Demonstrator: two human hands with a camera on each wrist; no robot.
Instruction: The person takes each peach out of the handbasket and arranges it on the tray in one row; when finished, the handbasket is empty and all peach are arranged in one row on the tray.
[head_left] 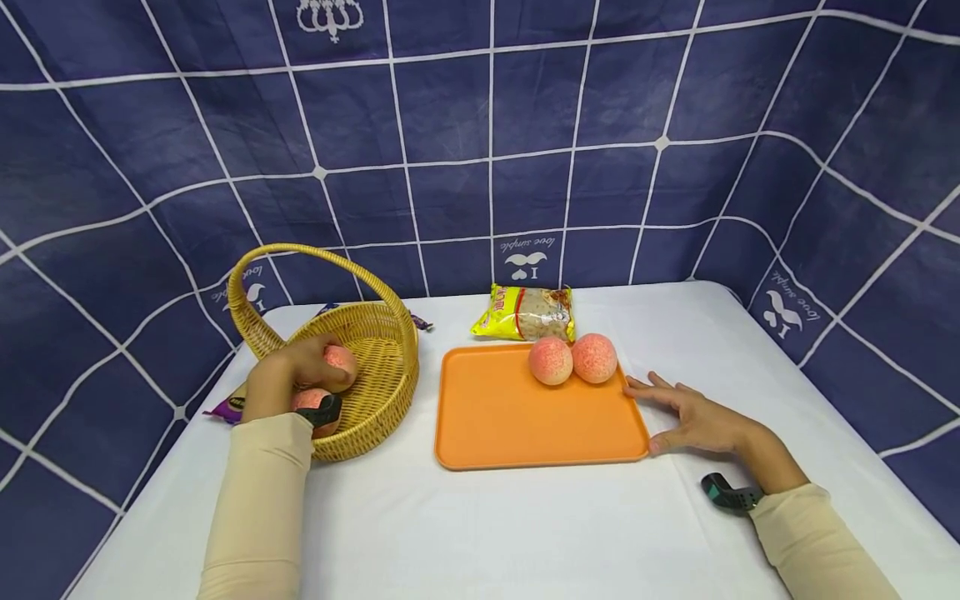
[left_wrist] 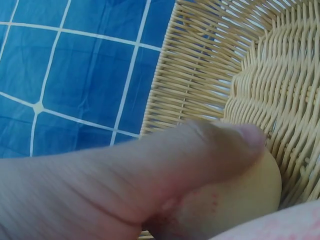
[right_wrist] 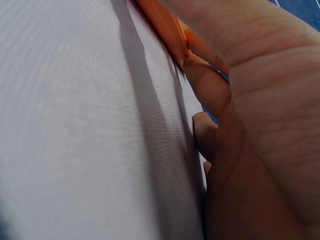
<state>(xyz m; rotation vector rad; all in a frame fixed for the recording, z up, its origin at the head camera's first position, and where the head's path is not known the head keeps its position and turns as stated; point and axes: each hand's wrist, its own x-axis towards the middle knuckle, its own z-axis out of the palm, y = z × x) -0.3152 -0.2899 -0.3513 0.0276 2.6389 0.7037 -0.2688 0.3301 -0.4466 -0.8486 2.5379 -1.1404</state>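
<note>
My left hand (head_left: 295, 363) reaches into a yellow wicker basket (head_left: 384, 410) and grips a pink peach (head_left: 342, 363). In the left wrist view the thumb (left_wrist: 210, 150) lies across the top of the peach (left_wrist: 245, 192), while the other fingers are hidden. A second peach (head_left: 327, 430) lies lower in the basket, partly behind the wrist strap. My right hand (head_left: 701, 421) rests at the right edge of an orange tray (head_left: 525, 421), its fingers spread and touching the rim. Two more peaches (head_left: 551, 361) sit side by side at the tray's back right corner.
Behind the tray lies a yellow snack bag (head_left: 525, 313). A purple packet (head_left: 229, 406) sticks out left of the basket, and a dark wrapper (head_left: 422, 322) shows behind its right side. The basket's tall handle (head_left: 330, 252) arches over its opening. Blue checked cloth surrounds the white table.
</note>
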